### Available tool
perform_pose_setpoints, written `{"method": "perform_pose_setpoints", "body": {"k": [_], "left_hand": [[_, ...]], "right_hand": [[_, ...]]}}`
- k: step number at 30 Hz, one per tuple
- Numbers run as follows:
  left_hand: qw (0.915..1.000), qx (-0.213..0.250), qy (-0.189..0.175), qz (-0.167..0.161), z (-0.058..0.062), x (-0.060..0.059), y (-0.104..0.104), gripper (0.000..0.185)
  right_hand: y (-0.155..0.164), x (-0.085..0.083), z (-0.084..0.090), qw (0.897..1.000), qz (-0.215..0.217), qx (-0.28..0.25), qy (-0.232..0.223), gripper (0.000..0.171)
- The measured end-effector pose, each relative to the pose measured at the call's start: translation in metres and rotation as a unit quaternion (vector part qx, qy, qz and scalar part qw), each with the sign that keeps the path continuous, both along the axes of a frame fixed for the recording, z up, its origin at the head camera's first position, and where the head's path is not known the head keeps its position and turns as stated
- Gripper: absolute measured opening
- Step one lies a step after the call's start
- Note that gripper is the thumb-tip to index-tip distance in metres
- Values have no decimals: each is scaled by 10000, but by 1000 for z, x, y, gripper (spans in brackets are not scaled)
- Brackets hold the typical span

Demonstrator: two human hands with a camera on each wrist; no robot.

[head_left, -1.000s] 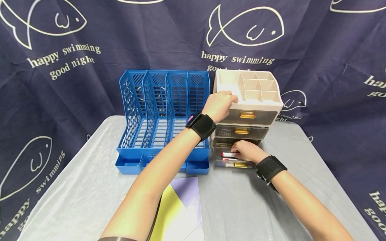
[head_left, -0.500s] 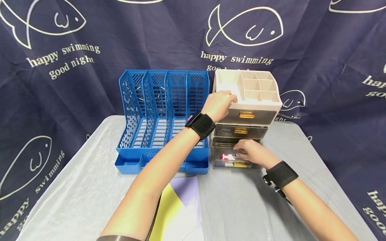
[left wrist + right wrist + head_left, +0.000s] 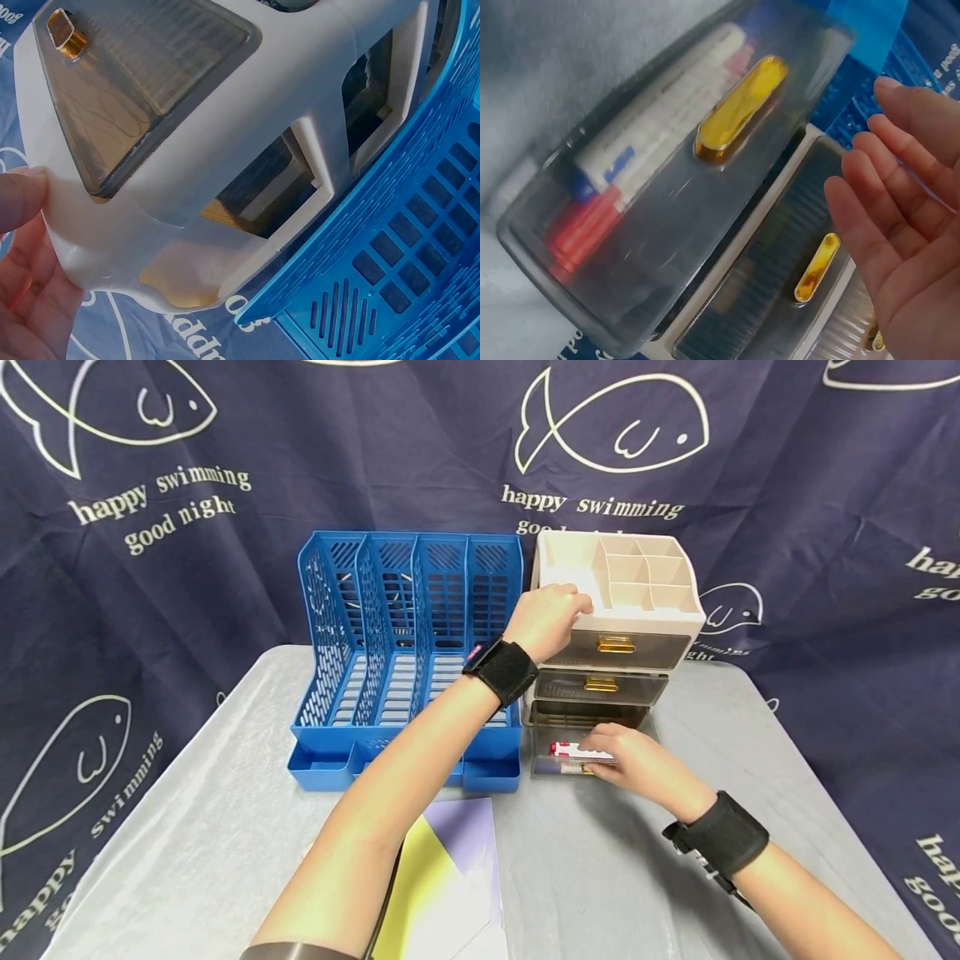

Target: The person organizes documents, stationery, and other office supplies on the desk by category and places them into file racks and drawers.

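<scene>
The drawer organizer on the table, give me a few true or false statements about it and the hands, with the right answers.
1. The left hand rests on the top front corner of the drawer organizer. True.
2. The bottom drawer is pushed fully in. False: it stands pulled out toward the person.
3. Markers lie in the bottom drawer. True.
4. The right hand pinches the top drawer handle. False: it is low at the bottom drawer, fingers straight.
5. The blue file rack holds papers. False: its slots show none; the papers lie on the table.
</scene>
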State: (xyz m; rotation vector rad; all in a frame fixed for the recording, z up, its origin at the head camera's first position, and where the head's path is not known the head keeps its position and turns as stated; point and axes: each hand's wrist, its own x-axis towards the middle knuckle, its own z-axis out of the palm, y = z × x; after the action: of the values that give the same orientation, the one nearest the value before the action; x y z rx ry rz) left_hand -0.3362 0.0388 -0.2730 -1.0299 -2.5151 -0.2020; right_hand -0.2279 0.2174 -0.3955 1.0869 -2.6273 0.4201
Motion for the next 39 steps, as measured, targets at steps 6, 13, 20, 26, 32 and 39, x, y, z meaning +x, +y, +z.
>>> {"method": "perform_pose_setpoints", "body": {"k": [6, 13, 20, 26, 32, 39], "left_hand": [[10000, -12, 14, 20, 1, 0, 1, 26], [10000, -14, -13, 36, 2, 0, 0, 27], [10000, -7, -65, 65, 0, -1, 0, 27], [10000, -4, -76, 53, -1, -1, 0, 27], [10000, -10, -68, 58, -1, -1, 0, 27], [10000, -18, -42, 49, 0, 0, 2, 27]], "right_hand": [[3, 13, -6, 9994, 17, -200, 289, 21], [3, 22, -20, 9975, -106, -186, 668, 27], [-2, 27, -33, 9930, -204, -179, 1147, 30], [-4, 27, -42, 9883, -462, -131, 1448, 27], [-2, 25, -47, 9870, -665, -110, 1460, 21], [-1, 24, -50, 9821, -718, -124, 1737, 19]]}}
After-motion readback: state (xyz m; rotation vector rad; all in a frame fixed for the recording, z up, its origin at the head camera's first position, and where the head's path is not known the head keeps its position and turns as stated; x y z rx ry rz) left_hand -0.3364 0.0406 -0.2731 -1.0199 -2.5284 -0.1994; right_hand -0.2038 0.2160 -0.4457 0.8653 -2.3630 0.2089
